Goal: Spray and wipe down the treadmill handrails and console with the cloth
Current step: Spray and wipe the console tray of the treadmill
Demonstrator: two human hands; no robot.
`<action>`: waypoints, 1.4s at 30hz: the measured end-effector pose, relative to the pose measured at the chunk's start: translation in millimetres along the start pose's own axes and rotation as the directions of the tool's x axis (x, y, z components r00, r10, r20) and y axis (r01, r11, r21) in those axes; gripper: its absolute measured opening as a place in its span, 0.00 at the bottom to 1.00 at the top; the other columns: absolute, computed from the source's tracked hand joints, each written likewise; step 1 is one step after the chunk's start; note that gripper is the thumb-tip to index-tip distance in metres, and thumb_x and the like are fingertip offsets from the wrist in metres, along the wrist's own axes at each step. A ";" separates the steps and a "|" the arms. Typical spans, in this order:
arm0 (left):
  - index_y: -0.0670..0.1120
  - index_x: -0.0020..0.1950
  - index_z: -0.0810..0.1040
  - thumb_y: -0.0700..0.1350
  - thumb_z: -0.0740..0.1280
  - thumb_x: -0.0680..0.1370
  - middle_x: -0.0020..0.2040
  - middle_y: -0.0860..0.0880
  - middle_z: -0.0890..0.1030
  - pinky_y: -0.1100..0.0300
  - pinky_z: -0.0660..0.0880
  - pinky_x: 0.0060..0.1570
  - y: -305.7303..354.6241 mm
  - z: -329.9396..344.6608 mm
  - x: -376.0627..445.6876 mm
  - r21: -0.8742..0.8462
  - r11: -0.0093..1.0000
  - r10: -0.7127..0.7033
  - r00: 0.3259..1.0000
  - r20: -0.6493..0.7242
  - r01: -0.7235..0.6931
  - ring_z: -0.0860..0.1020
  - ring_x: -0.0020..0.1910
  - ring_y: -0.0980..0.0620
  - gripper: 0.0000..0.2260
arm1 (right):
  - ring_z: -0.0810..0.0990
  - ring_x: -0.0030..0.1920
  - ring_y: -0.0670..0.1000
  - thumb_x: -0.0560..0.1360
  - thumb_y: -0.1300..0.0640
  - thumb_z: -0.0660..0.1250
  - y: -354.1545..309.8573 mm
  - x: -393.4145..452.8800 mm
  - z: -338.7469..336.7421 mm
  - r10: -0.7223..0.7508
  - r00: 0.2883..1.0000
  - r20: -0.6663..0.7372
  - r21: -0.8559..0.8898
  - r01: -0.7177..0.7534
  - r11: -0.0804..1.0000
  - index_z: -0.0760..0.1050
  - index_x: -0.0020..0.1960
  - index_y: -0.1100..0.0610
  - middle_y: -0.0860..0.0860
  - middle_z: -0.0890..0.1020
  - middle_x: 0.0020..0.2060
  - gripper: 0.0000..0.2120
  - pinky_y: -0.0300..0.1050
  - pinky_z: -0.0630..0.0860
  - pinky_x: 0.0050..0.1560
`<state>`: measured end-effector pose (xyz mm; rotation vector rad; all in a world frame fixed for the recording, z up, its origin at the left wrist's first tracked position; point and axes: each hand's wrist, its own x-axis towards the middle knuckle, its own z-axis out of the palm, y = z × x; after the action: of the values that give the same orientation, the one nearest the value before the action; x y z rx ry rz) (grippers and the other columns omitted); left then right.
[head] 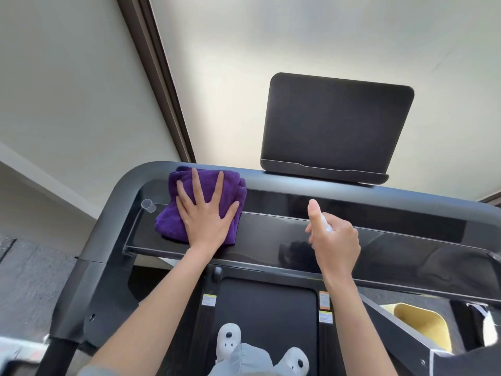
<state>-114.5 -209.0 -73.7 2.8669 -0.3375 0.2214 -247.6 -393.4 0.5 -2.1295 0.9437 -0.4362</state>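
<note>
The left hand [207, 218] lies flat on the purple cloth [202, 204]. The right hand [334, 241] squeezes a spray bottle [325, 222], mostly hidden by fingers

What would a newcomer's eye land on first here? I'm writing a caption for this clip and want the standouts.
The purple cloth stands out most, pressed flat under the left hand at the left end of the glossy black console. To its right, the right hand grips a small spray bottle over the console's middle. Above, a dark tablet-like screen stands against the pale wall.
</note>
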 end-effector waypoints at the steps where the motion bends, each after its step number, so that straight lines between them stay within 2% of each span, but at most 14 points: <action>1: 0.60 0.78 0.53 0.69 0.49 0.76 0.80 0.41 0.49 0.35 0.56 0.70 0.7 1.8 -8.7 0.023 0.999 0.024 1.000 0.004 -0.024 0.51 0.75 0.30 0.32 | 0.79 0.39 0.66 0.68 0.23 0.48 2.4 1.3 -3.4 -0.002 1.000 -0.005 0.009 0.002 1.000 0.76 0.37 0.67 0.64 0.78 0.31 0.46 0.49 0.76 0.45; 4: 0.58 0.78 0.55 0.68 0.48 0.77 0.79 0.40 0.53 0.35 0.59 0.69 18.8 4.7 -31.4 0.032 0.998 0.046 0.999 0.005 -0.046 0.55 0.75 0.30 0.31 | 0.79 0.34 0.60 0.68 0.24 0.49 12.5 5.3 -16.6 0.017 1.000 -0.018 0.065 -0.016 0.998 0.76 0.32 0.62 0.53 0.78 0.24 0.42 0.43 0.71 0.41; 6: 0.58 0.78 0.54 0.65 0.46 0.78 0.79 0.39 0.53 0.35 0.61 0.70 44.9 5.7 -35.9 0.012 0.999 0.034 0.999 0.001 -0.034 0.56 0.74 0.29 0.29 | 0.80 0.34 0.59 0.68 0.24 0.49 21.6 9.2 -25.1 0.026 0.999 -0.031 0.093 -0.023 0.995 0.75 0.30 0.60 0.49 0.77 0.23 0.40 0.42 0.71 0.41; 13: 0.60 0.79 0.52 0.63 0.49 0.79 0.80 0.41 0.49 0.35 0.56 0.72 153.0 22.7 -60.7 -0.037 0.978 0.209 0.976 0.063 -0.207 0.48 0.77 0.31 0.27 | 0.80 0.33 0.57 0.69 0.23 0.49 52.7 31.3 -58.3 0.040 0.998 -0.045 0.096 -0.036 0.995 0.76 0.30 0.59 0.49 0.78 0.23 0.40 0.42 0.71 0.40; 17: 0.63 0.78 0.54 0.68 0.52 0.76 0.81 0.45 0.47 0.33 0.50 0.72 149.2 20.2 -56.0 -0.004 0.972 0.234 0.969 0.078 -0.235 0.46 0.77 0.33 0.31 | 0.80 0.33 0.58 0.69 0.23 0.49 67.4 41.1 -76.3 0.040 0.998 -0.051 0.074 -0.037 0.997 0.76 0.30 0.58 0.51 0.78 0.24 0.40 0.44 0.71 0.41; 20: 0.63 0.78 0.51 0.71 0.50 0.74 0.81 0.47 0.44 0.32 0.47 0.71 110.3 10.3 -49.0 0.015 0.987 0.156 0.982 0.104 -0.158 0.45 0.77 0.32 0.33 | 0.80 0.33 0.59 0.69 0.24 0.49 73.0 45.9 -81.0 0.038 0.999 -0.038 0.069 -0.035 0.997 0.76 0.31 0.61 0.51 0.78 0.24 0.41 0.42 0.71 0.41; 23: 0.65 0.77 0.42 0.73 0.49 0.74 0.80 0.49 0.39 0.30 0.45 0.70 69.8 -0.1 -39.8 0.051 0.998 -0.046 0.990 0.135 0.040 0.42 0.77 0.32 0.35 | 0.80 0.34 0.59 0.69 0.24 0.50 75.5 46.4 -79.5 0.019 1.000 -0.004 0.091 -0.019 0.996 0.76 0.31 0.61 0.50 0.77 0.24 0.40 0.43 0.71 0.42; 25: 0.63 0.77 0.39 0.72 0.51 0.76 0.80 0.48 0.38 0.30 0.47 0.71 68.9 -0.7 -36.6 0.061 0.985 -0.167 0.977 0.134 0.160 0.44 0.77 0.33 0.35 | 0.80 0.34 0.59 0.69 0.24 0.50 79.0 47.0 -79.9 0.015 1.000 0.003 0.112 -0.015 0.994 0.75 0.31 0.60 0.51 0.77 0.24 0.40 0.43 0.71 0.42; 27: 0.61 0.77 0.37 0.70 0.51 0.77 0.80 0.44 0.38 0.33 0.51 0.71 94.3 4.6 -40.1 0.085 0.976 -0.208 0.972 0.108 0.200 0.47 0.77 0.32 0.36 | 0.80 0.33 0.58 0.69 0.24 0.50 84.4 48.0 -83.3 0.024 1.000 0.012 0.128 -0.026 0.991 0.75 0.30 0.58 0.50 0.77 0.23 0.39 0.42 0.71 0.41; 30: 0.60 0.79 0.42 0.70 0.45 0.77 0.80 0.42 0.43 0.34 0.56 0.69 148.0 15.9 -52.6 0.102 0.988 -0.120 0.990 0.075 0.112 0.52 0.75 0.30 0.33 | 0.80 0.33 0.58 0.69 0.24 0.51 97.6 50.9 -95.3 0.039 0.999 0.001 0.145 -0.039 0.989 0.74 0.28 0.55 0.49 0.76 0.23 0.36 0.41 0.71 0.42; 33: 0.60 0.79 0.49 0.68 0.48 0.76 0.80 0.41 0.48 0.33 0.58 0.68 195.5 26.0 -62.8 0.061 0.998 -0.008 0.999 0.051 0.005 0.52 0.75 0.29 0.32 | 0.81 0.34 0.58 0.69 0.23 0.50 114.1 56.1 -114.3 0.057 0.998 -0.040 0.138 -0.051 0.989 0.75 0.28 0.54 0.50 0.77 0.24 0.36 0.41 0.71 0.42; 36: 0.60 0.79 0.49 0.66 0.56 0.77 0.80 0.42 0.46 0.32 0.52 0.70 257.0 36.3 -73.8 0.021 0.986 0.164 0.985 0.049 -0.166 0.47 0.76 0.29 0.33 | 0.80 0.34 0.58 0.69 0.23 0.50 129.3 59.9 -137.2 0.089 0.992 -0.084 0.124 -0.078 0.989 0.75 0.28 0.54 0.50 0.77 0.23 0.37 0.41 0.70 0.39; 38: 0.61 0.79 0.50 0.65 0.58 0.77 0.81 0.44 0.45 0.31 0.47 0.71 293.2 41.7 -79.3 -0.002 0.951 0.308 0.949 0.069 -0.309 0.43 0.76 0.30 0.33 | 0.80 0.33 0.57 0.69 0.24 0.49 138.3 61.1 -149.1 0.082 0.991 -0.103 0.107 -0.071 0.992 0.75 0.28 0.54 0.50 0.77 0.23 0.36 0.43 0.69 0.38; 42: 0.63 0.78 0.54 0.67 0.58 0.76 0.81 0.47 0.47 0.29 0.45 0.70 294.0 45.6 -74.7 -0.040 0.906 0.422 0.905 0.052 -0.421 0.43 0.77 0.32 0.32 | 0.80 0.32 0.57 0.71 0.24 0.51 150.4 60.5 -161.5 0.091 0.988 -0.127 0.105 -0.078 0.991 0.74 0.27 0.53 0.50 0.76 0.22 0.36 0.46 0.70 0.40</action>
<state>-253.1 -482.5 -64.7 2.7404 -0.9671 0.2048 -370.9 -586.1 -5.9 -1.9822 1.0607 -0.5743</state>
